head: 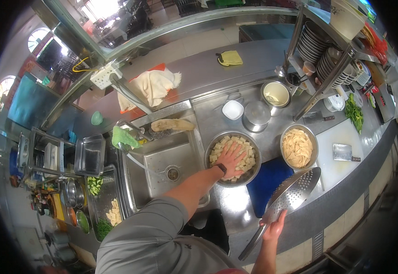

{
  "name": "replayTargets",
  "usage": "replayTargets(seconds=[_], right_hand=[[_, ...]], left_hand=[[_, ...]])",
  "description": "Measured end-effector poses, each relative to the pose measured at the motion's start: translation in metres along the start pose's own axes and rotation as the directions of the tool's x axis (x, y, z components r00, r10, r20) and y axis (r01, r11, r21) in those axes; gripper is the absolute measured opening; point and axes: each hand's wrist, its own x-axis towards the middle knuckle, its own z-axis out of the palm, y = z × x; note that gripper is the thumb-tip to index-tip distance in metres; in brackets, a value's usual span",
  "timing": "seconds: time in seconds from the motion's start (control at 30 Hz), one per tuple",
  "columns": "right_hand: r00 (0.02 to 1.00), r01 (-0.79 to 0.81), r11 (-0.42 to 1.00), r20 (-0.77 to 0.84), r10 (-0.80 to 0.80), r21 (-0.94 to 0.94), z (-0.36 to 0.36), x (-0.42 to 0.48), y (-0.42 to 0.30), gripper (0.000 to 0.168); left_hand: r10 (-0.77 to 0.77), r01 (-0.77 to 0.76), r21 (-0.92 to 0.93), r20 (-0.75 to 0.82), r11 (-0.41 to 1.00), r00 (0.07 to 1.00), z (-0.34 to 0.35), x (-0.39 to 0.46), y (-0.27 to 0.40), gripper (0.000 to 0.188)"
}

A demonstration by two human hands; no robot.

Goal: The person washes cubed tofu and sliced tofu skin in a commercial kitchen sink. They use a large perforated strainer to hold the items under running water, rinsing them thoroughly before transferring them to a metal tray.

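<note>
My left hand [231,160], with a dark band at its wrist, lies palm down with spread fingers on pale tofu-like cubes [250,161] in a round metal bowl [257,167]. My right hand [275,227] holds a large perforated metal skimmer [296,190] near where its handle meets the bowl part. The skimmer is tilted, over the counter's front edge. Behind it, a second metal bowl [316,145] holds flat beige slices [297,149]. A dark blue cloth [265,181] lies between the two bowls.
A metal sink [161,161] with a faucet [128,125] is at left. A cleaver [342,152] rests on a white cutting board [325,171] at right. Behind the bowls stand a white dish [233,110], a metal pot [256,114] and a cream-lined container [276,94]. A post [325,85] supports shelves of stacked bowls.
</note>
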Motion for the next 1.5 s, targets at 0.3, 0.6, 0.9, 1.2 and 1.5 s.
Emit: replayTargets(seconds=[0.3,0.6,0.9,1.2,1.5], right_hand=[[0.989,-0.017,1.000,0.149,0.018,-0.013,0.007,-0.013,-0.007,0.050],[0.986,-0.062,0.998,-0.153,0.064,0.020,0.002,-0.029,0.001,0.044],[0.991,0.052,0.983,-0.113,-0.072,-0.177,-0.017,-0.034,0.005,0.044],[0.972,0.058,0.912,-0.186,-0.145,-0.407,0.045,-0.039,-0.001,0.039],[0.989,0.062,0.949,0.146,-0.018,-0.309,0.044,-0.020,0.018,0.056]], left_hand=[[-0.029,0.029,0.017,0.042,0.999,0.999,0.005,0.002,0.003,0.091],[-0.099,0.077,0.100,0.247,0.992,0.964,-0.009,0.010,0.011,0.096],[-0.463,0.270,-0.485,-0.337,0.832,0.820,-0.026,-0.046,-0.022,0.061],[-0.351,0.476,-0.851,0.525,-0.221,0.775,0.045,-0.092,-0.044,0.041],[-0.472,0.108,-0.685,0.599,-0.721,0.647,0.064,-0.197,-0.057,0.036]])
